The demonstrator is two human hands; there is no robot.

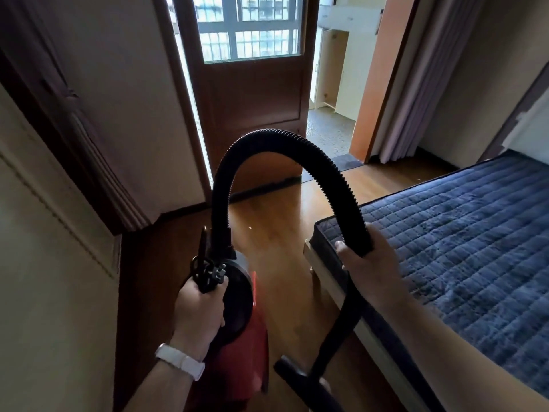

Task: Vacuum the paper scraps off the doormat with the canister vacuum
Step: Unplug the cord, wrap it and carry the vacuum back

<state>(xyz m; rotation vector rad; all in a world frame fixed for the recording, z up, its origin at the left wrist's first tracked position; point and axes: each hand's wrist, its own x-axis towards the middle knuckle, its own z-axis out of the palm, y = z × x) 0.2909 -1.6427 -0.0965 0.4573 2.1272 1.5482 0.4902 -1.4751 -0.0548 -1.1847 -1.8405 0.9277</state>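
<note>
A red-and-black canister vacuum (237, 316) is seen low, left of centre, its hose end pointing up; whether it rests on the wood floor (282, 221) can't be told. Its black top handle is gripped by the left hand (199, 304), fingers curled round it; a white wristband (181, 361) is worn on that wrist. The ribbed black hose (267, 135) arcs up from the canister & down to the right hand (365, 272), whose fingers are wrapped round the hose cuff. From there the wand (340, 322) runs down & left to the floor nozzle (294, 373), near the bottom edge. A dark doormat (347, 162) lies well ahead at the doorway, beside a brown door (252, 99). A bed (460, 233) w/ a blue quilted mattress is at right.
</note>
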